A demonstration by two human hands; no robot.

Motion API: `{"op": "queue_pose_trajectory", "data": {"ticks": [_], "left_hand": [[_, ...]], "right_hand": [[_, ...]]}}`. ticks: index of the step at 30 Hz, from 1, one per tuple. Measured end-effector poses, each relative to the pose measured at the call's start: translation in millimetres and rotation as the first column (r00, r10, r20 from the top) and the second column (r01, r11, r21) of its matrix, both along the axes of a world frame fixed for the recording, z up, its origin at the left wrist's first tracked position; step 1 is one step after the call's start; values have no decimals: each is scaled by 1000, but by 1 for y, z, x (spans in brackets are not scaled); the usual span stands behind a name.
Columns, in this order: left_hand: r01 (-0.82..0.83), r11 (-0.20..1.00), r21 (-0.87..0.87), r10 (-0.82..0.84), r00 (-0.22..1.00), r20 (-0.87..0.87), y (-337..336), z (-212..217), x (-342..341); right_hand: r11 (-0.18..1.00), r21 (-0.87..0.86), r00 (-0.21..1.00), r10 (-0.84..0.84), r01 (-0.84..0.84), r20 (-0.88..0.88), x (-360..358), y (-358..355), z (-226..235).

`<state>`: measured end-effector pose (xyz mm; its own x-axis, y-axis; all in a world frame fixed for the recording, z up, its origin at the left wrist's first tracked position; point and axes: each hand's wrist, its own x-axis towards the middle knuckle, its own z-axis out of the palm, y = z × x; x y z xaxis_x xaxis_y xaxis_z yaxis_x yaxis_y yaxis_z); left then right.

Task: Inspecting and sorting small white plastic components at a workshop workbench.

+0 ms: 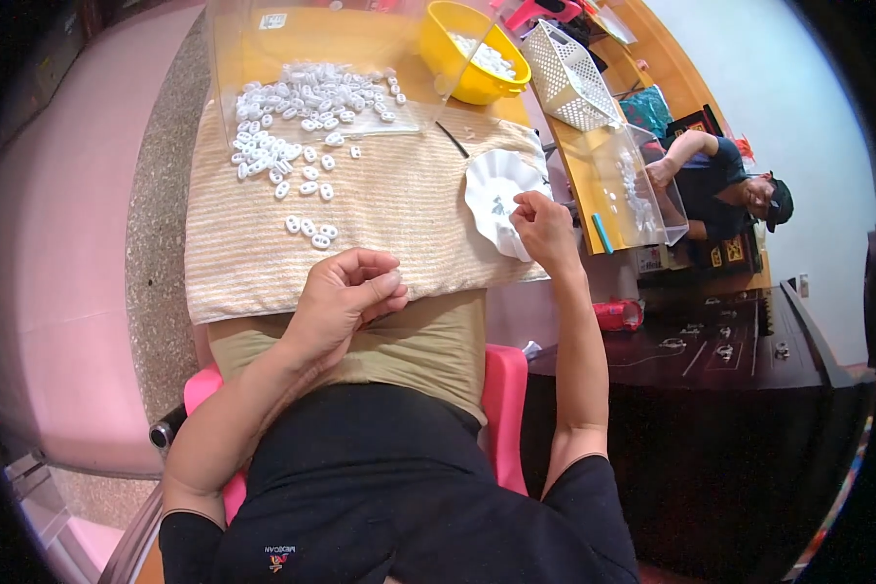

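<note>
My left hand (353, 290) is over the near edge of a striped towel (399, 204), its thumb and fingers closed in a pinch. Whatever may be between them is too small to make out. My right hand (547, 232) reaches over the right rim of a white wavy-edged dish (492, 180), fingers pinched together; their tips hide anything held. Small dark bits (501, 205) lie in the dish. Several white oval pieces with two holes (310, 231) lie in a small group beyond my left hand. Farther off, a larger pile of the same pieces (307, 97) spreads across the towel and table.
A clear plastic panel (350, 44) stands around the far pile. Beyond the dish are a dark thin stick (452, 139) and a yellow basket (472, 83) holding white pieces. Rightward stand a white perforated basket (566, 78) and another person (720, 185) at a clear box (652, 195).
</note>
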<state>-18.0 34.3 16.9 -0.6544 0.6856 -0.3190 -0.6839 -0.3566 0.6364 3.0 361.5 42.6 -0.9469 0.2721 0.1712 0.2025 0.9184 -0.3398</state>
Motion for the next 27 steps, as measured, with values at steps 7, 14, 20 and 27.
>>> {"op": "queue_pose_trajectory", "data": {"ticks": [7,14,20,27], "left_hand": [[-6,1000,-21,6,1000,7,0,2,0],[-15,1000,-13,15,1000,6,0,0,-1],[-12,1000,-10,12,1000,14,0,0,0],[-19,1000,1,19,1000,13,0,0,0]], "right_hand": [[989,144,999,40,-43,25,-11,5,-7],[983,175,996,47,-60,74,-20,4,-10],[973,221,992,38,-64,118,-26,5,-10],[976,215,971,-20,-32,237,-27,-3,-1]]}}
